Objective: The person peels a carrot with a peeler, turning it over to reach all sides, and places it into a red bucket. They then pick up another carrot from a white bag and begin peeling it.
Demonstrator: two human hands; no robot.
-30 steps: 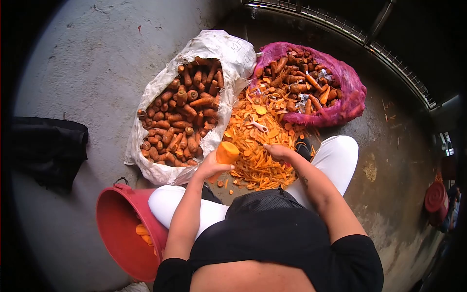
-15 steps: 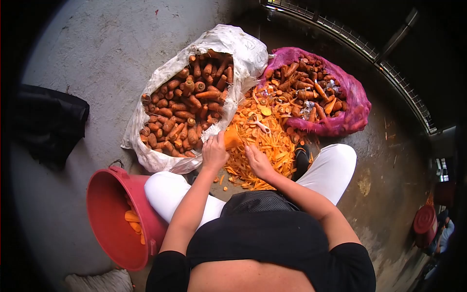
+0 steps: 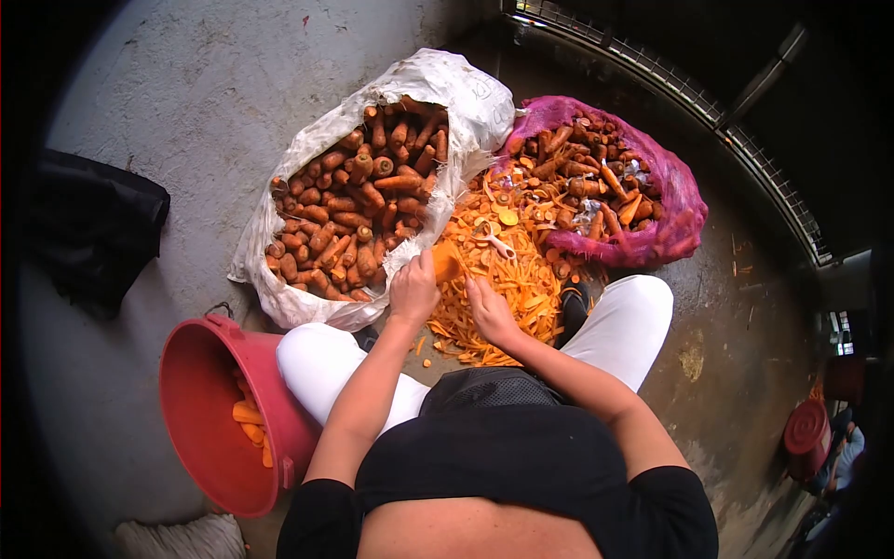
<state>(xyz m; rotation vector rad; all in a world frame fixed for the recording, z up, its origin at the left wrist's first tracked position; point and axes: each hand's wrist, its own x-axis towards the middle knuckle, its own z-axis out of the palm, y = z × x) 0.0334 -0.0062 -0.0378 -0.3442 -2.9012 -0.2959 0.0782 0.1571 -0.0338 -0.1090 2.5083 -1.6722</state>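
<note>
My left hand (image 3: pixel 413 291) is closed around a thick, peeled orange carrot (image 3: pixel 448 262) over the heap of peelings. Just right of the carrot is my right hand (image 3: pixel 490 309), its fingers bent together with the fingertips close to the carrot's side. What this hand grips is too small to make out. Below both hands spreads a pile of orange carrot peelings (image 3: pixel 521 321) with cut carrot ends among it. On the pile lies a peeler with a pale handle (image 3: pixel 501 246), apart from both hands.
A white sack (image 3: pixel 321 154) of unpeeled carrots lies open ahead left. A purple mesh sack (image 3: pixel 684 200) with carrots and cut ends is ahead right. Left of my knee, a tilted red bucket (image 3: pixel 200 410) holds several peeled carrots (image 3: pixel 250 421). Another person (image 3: pixel 846 456) is far right.
Both hands stay at nearly the same spot with the carrot still in the left. My right hand has shifted very slightly. The whole view has moved a little.
</note>
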